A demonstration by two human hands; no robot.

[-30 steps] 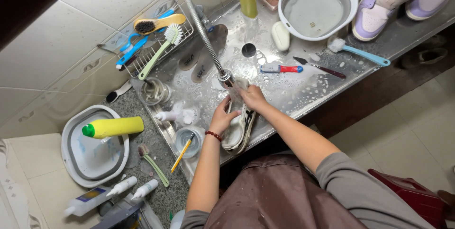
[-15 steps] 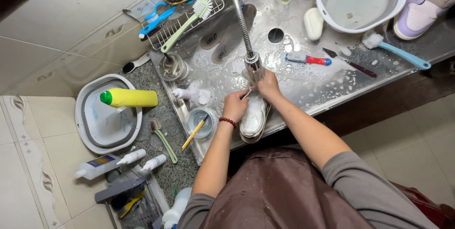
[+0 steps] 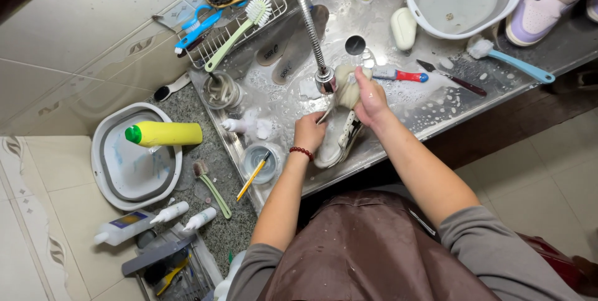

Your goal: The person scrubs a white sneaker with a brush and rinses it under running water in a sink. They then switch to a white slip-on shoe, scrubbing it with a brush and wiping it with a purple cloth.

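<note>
Rinsing looks under way: both hands clasp a white sneaker (image 3: 339,133) in the steel sink (image 3: 398,105), its toe under the flexible faucet head (image 3: 324,80). Left hand (image 3: 309,131) grips the heel end, right hand (image 3: 371,98) the toe. Suds remaining across the sink suggest washing is unfinished.

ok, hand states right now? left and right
Left hand: closed on the white shoe.
Right hand: gripping the shoe's toe end under the faucet head.
</note>
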